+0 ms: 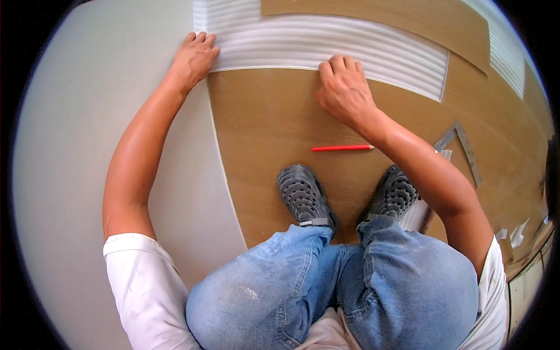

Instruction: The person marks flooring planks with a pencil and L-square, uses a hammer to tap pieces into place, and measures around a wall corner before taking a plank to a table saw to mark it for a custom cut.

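Note:
My left hand (196, 56) rests at the corner where the pale wall panel meets a strip of white ribbed foam underlay (268, 44). Its fingers are bent and close together, their tips partly hidden. Farther right, my right hand (345, 90) is curled at the near edge of that same strip, knuckles up, over the brown wood-look flooring (262, 111). What lies under its fingers, if anything, is hidden. A red pencil (341, 148) lies on the flooring just below my right wrist.
A pale wall panel (70, 128) takes up the left side. Across the far side of the underlay lies a brown plank (396, 23). A metal try square (466, 151) and white scraps (518, 233) lie to the right. My dark perforated clogs (303, 192) stand on the flooring.

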The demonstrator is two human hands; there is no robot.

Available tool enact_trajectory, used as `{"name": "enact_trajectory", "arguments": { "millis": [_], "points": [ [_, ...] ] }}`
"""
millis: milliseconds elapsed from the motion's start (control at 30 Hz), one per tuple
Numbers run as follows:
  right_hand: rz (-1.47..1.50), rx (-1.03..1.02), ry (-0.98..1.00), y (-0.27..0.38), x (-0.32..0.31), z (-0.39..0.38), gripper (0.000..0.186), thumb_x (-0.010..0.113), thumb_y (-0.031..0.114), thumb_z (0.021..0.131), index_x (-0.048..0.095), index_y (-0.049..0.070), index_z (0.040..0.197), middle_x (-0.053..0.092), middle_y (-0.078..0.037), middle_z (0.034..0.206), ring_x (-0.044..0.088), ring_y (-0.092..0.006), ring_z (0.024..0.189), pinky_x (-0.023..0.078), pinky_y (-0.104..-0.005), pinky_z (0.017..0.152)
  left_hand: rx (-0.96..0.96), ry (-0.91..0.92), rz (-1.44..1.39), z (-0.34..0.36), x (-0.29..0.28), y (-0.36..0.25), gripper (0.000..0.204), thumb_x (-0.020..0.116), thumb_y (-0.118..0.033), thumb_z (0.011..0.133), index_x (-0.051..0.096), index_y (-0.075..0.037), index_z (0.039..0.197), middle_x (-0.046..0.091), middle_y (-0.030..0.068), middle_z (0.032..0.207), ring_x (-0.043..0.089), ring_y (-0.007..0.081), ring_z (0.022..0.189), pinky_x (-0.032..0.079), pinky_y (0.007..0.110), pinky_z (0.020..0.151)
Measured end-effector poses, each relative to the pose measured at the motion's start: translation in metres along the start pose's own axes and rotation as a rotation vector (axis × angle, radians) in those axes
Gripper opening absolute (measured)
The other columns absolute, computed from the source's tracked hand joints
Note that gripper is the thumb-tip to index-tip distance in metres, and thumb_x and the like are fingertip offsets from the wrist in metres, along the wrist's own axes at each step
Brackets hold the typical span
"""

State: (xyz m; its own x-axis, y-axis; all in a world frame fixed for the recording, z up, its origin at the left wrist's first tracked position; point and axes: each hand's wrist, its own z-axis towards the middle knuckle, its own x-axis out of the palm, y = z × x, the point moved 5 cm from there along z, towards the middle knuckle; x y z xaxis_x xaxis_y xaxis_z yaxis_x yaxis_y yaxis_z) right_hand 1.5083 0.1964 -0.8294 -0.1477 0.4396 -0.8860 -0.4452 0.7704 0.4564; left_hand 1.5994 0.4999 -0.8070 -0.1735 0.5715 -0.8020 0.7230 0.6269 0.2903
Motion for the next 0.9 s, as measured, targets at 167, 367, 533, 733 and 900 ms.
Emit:
{"name": "enact_trajectory", "arguments": {
  "millis": [167,367,533,733,900],
  "points": [
    [0.017,-0.062,0.008,0.002,-0.006,-0.005,0.026,0.067,0.009,0.071,0.062,0.002,0.095,0.06,-0.017,0.101,0.057,-0.0343,0.096,0.047,-0.0451,0.085,-0.039,-0.05,0.014,-0.001,0.005,-0.006,0.011,0.059,-0.004,0.083,0.066,-0.007,0.091,0.06,0.0099,0.109,0.056,0.0274,0.109,0.044,0.04,0.094],
    [0.069,-0.137,-0.007,0.005,-0.004,0.021,0.012,0.063,0.012,0.078,0.064,0.003,0.087,0.061,-0.015,0.09,0.06,-0.032,0.091,0.05,-0.0425,0.08,-0.125,-0.103,-0.012,-0.014,0.008,-0.004,0.015,0.066,-0.001,0.078,0.069,-0.009,0.09,0.06,0.0063,0.11,0.056,0.024,0.108,0.044,0.037,0.095],
    [0.29,-0.394,0.089,0.046,0.034,0.082,0.015,0.061,0.012,0.084,0.07,0.009,0.095,0.064,-0.014,0.096,0.063,-0.0327,0.099,0.054,-0.0444,0.083,-0.078,-0.111,-0.076,-0.002,0.003,0.003,0.011,0.061,-0.008,0.082,0.071,-0.008,0.087,0.062,0.0083,0.107,0.058,0.0273,0.107,0.046,0.04,0.094],
    [0.108,-0.632,0.106,0.099,0.086,0.135,0.021,0.058,0.02,0.091,0.073,0.015,0.105,0.066,-0.009,0.104,0.061,-0.0272,0.106,0.052,-0.0412,0.088,-0.043,-0.032,-0.105,0.01,0.011,0.009,0.014,0.06,-0.009,0.083,0.074,-0.009,0.087,0.064,0.0084,0.11,0.06,0.0276,0.106,0.047,0.04,0.093],
    [-0.008,-0.603,0.154,0.105,0.098,0.135,0.026,0.056,0.024,0.093,0.071,0.018,0.113,0.066,-0.006,0.108,0.061,-0.0244,0.108,0.05,-0.0374,0.087,-0.047,-0.058,-0.123,0.01,0.011,0.01,0.015,0.06,-0.011,0.083,0.074,-0.009,0.083,0.065,0.0091,0.106,0.061,0.0274,0.104,0.048,0.041,0.092]
  ]
}}
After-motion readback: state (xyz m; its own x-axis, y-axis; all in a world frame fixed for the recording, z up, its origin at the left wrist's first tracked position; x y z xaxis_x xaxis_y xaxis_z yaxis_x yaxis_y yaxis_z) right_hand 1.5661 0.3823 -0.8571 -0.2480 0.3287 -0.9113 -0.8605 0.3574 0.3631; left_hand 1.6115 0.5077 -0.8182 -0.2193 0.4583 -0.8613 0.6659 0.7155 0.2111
